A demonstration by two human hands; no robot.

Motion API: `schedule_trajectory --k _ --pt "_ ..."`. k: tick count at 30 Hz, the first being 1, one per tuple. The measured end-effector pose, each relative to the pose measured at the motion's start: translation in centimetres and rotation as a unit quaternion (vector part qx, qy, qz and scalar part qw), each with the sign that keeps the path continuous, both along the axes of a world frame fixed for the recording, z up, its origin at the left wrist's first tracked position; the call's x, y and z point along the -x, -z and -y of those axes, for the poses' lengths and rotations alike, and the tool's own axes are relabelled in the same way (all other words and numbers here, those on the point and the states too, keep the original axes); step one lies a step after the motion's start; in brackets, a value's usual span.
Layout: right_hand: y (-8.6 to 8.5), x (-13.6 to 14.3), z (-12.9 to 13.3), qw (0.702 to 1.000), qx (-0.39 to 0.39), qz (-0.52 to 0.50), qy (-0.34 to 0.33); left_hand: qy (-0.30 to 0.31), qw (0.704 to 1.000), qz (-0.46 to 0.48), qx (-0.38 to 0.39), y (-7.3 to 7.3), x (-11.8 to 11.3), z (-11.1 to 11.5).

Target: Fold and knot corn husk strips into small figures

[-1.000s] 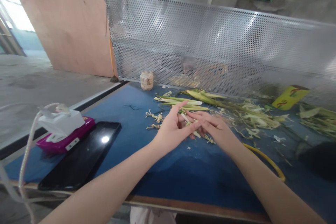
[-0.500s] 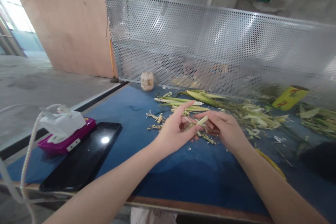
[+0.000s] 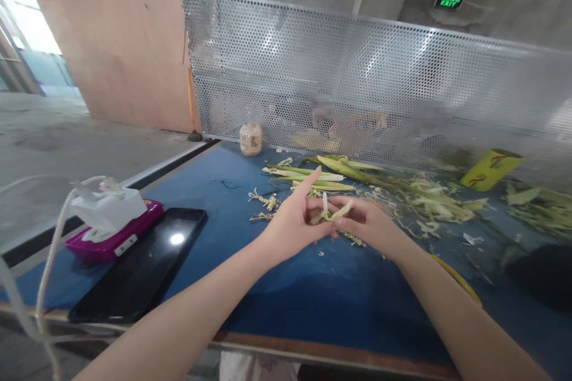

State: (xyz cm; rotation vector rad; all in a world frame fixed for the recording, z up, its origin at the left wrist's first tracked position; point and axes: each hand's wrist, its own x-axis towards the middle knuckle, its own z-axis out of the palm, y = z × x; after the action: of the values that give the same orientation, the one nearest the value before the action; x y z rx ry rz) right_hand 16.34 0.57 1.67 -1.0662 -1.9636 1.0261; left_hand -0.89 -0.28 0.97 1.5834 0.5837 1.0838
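Over the middle of the blue table, my left hand (image 3: 290,223) pinches a small pale green plant piece (image 3: 333,213) between thumb and fingers, its index finger pointing up. My right hand (image 3: 370,223) closes on the same piece from the right, thumb and fingertips together. One pale strip of it stands upright and another slants to the right. Small knotted plant bits (image 3: 267,200) lie left of my left hand. Long green stalks and leaves (image 3: 348,168) lie just beyond both hands. The undersides of my fingers are partly hidden.
A black phone (image 3: 143,268) and a magenta power strip (image 3: 145,220) with a white plug lie at the left. A jar (image 3: 251,139), a yellow-green can (image 3: 491,169) and a perforated metal screen (image 3: 290,65) stand at the back. Shredded leaves (image 3: 438,199) lie at the right.
My right hand has moved slightly left and turned, closer to my left hand. The pale piece now shows an upright strip between my hands. My left index finger points up more steeply.
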Motion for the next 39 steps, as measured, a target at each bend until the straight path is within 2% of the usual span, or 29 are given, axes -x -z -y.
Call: schedule_trajectory --k 6,11,13,18,24,33,39 --pt "-0.1 0.1 -0.1 0.999 -0.004 0.042 0.008 -0.018 0.999 -0.012 -0.029 0.2 0.1 0.0" --pt "-0.3 0.2 0.1 0.998 -0.042 0.012 0.049 -0.099 0.993 -0.020 -0.061 0.1 0.2 0.0" --pt "-0.3 0.3 0.1 0.996 -0.060 -0.005 0.071 -0.116 0.992 -0.004 -0.044 0.1 0.2 0.0" --pt "-0.2 0.7 0.1 0.992 -0.084 -0.007 0.092 -0.097 0.993 0.047 0.044 0.1 -0.1 -0.2" --pt "-0.1 0.7 0.2 0.992 -0.073 0.010 0.105 -0.110 0.988 0.076 0.080 0.0 -0.3 -0.3" --pt "-0.7 1.2 0.9 0.993 -0.058 0.001 0.099 -0.125 0.984 0.085 0.097 -0.2 -0.2 -0.4" --pt "0.0 1.3 0.6 0.991 -0.073 -0.025 0.106 -0.134 0.985 0.051 0.092 -0.1 -0.1 -0.4"
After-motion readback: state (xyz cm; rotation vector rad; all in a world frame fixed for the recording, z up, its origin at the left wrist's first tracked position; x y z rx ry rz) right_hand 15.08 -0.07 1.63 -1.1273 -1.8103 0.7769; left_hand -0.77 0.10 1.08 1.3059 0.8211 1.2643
